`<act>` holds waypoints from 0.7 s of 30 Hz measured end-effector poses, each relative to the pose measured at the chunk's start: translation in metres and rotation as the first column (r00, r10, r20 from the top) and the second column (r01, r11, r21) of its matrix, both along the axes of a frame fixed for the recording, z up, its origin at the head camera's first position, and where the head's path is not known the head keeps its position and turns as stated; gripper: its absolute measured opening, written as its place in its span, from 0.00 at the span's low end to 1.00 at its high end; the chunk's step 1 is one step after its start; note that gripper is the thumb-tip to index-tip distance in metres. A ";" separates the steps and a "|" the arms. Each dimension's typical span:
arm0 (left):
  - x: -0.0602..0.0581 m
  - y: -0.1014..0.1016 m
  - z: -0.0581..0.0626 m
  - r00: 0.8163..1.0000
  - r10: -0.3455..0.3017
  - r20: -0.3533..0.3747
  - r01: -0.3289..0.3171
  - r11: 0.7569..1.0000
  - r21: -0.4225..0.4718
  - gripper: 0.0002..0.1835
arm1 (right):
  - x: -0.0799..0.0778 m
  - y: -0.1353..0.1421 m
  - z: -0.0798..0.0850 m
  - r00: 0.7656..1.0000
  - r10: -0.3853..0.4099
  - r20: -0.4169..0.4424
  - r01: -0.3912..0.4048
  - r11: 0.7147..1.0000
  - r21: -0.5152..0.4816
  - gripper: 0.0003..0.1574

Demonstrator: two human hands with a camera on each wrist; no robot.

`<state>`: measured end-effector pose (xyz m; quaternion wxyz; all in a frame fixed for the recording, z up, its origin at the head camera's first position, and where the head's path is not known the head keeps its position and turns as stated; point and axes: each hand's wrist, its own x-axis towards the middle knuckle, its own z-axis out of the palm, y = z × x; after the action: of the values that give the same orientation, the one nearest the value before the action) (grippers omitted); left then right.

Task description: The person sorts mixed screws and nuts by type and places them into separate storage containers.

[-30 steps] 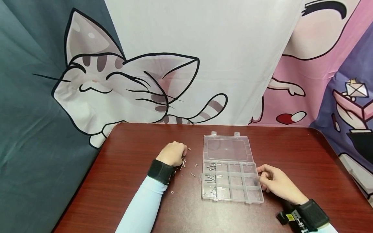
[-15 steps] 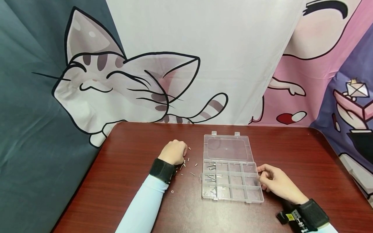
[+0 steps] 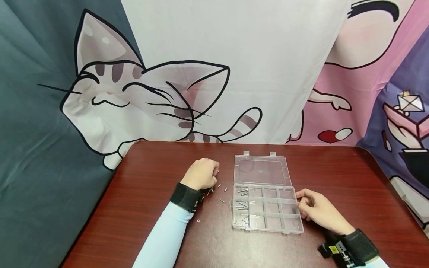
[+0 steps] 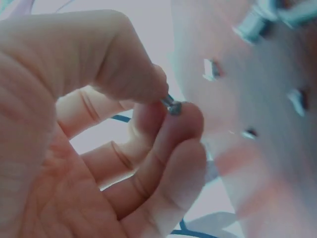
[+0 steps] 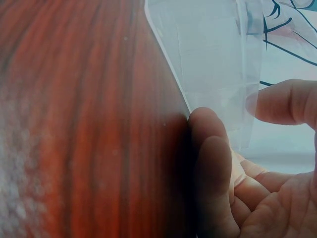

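Observation:
My left hand (image 3: 201, 174) pinches a small metal screw (image 4: 172, 106) between thumb and fingertip, low over the table. Several loose screws (image 3: 211, 191) lie just below and right of it, and they look blurred in the left wrist view. A clear plastic compartment box (image 3: 273, 207) lies with its lid (image 3: 261, 170) folded back. Screws (image 3: 242, 205) fill part of its left column. At the box's right edge, my right hand (image 3: 318, 210) holds the side with curled fingers. In the right wrist view, one fingertip (image 5: 255, 105) meets the upper rim and others sit low along the wall.
The brown wooden table (image 3: 157, 156) ends at a printed cloth backdrop (image 3: 268, 44). A tiny ring-like piece (image 3: 198, 220) and a lone screw (image 3: 221, 200) lie between the left forearm and the box. Both wrists wear black straps (image 3: 361, 245).
My left hand has shifted slightly up and right, reaching the farthest loose screw, which is now between its fingertips. One loose screw nearby lies differently. My right hand and the box have stayed put.

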<state>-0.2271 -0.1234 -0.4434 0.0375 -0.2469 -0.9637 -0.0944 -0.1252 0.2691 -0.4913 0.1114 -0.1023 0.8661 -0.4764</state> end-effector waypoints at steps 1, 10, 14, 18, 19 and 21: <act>0.001 0.002 0.002 1.000 -0.021 -0.011 0.021 1.000 0.012 0.09 | 0.000 0.000 0.000 1.000 0.000 0.001 0.000 1.000 0.002 0.20; 0.018 0.027 0.014 0.977 -0.182 -0.114 0.189 0.980 0.056 0.07 | 0.000 -0.003 0.002 1.000 -0.013 0.001 0.013 1.000 0.014 0.18; 0.029 0.042 0.018 0.951 -0.257 -0.171 0.265 0.964 0.026 0.07 | 0.000 -0.003 0.003 1.000 -0.025 0.007 0.025 0.999 0.022 0.17; 0.039 0.058 0.020 0.915 -0.327 -0.238 0.344 0.938 0.032 0.06 | 0.001 -0.003 0.004 0.999 -0.031 0.008 0.030 0.999 0.030 0.18; 0.042 0.061 0.020 0.904 -0.344 -0.254 0.364 0.931 0.036 0.07 | 0.001 -0.003 0.004 0.999 -0.031 0.008 0.031 0.999 0.031 0.18; 0.046 0.069 0.019 0.880 -0.380 -0.284 0.409 0.911 0.047 0.07 | 0.001 -0.003 0.004 1.000 -0.031 0.007 0.030 0.999 0.032 0.18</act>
<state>-0.1813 -0.0544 -0.4246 0.1606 -0.4462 -0.8726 -0.1166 -0.1244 0.2662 -0.4875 0.1090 -0.0855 0.8747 -0.4645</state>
